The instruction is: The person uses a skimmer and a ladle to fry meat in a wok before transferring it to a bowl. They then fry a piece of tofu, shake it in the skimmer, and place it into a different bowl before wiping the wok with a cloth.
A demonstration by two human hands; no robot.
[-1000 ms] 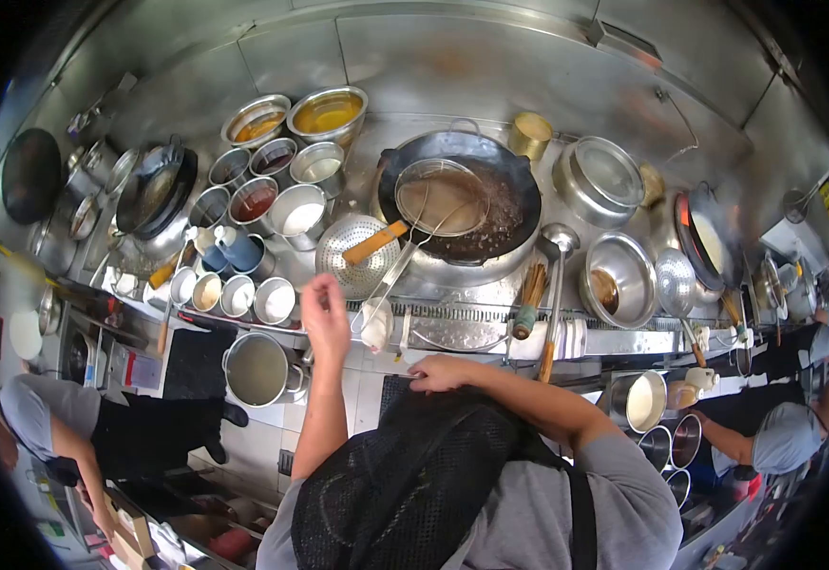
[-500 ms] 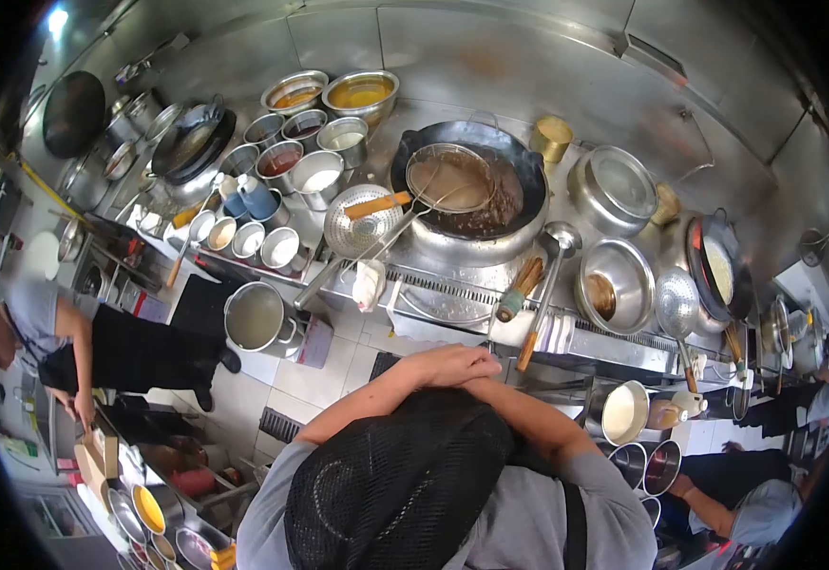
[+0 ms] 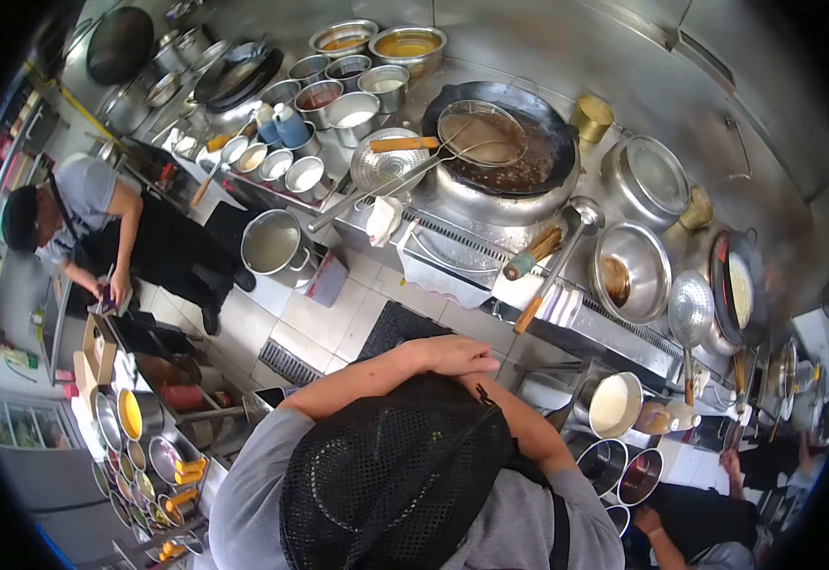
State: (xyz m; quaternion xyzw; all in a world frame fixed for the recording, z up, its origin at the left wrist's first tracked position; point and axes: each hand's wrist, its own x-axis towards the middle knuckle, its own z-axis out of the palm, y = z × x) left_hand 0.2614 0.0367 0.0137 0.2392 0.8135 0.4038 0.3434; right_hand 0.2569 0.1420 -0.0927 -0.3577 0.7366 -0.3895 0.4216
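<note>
My forearms are crossed in front of my chest, below the stove's front edge. My left hand (image 3: 454, 355) lies over my right wrist, fingers stretched toward the right, with no object in it. The right forearm (image 3: 528, 415) comes up from the other side; its hand is hidden beneath the left one. Ahead on the stove sits a large black wok (image 3: 562, 133) of dark liquid, with a wire strainer (image 3: 502, 122) resting over it. Nearest beyond my hands are a ladle with a wooden handle (image 3: 535, 307) and a bamboo brush (image 3: 531, 255) with a green-wrapped handle.
Sauce pots (image 3: 354, 116) and a perforated skimmer (image 3: 376, 171) stand left of the wok. To its right are a steel bowl (image 3: 657, 271) and another skimmer (image 3: 691, 309). A pot (image 3: 272, 237) stands low at left. A co-worker (image 3: 101, 209) is at left; another co-worker's hand (image 3: 649, 521) is at lower right.
The view has turned, so the stove and pots appear shifted right. My arms stay crossed, the left hand still over the right wrist. The left co-worker's hands are now together around something small.
</note>
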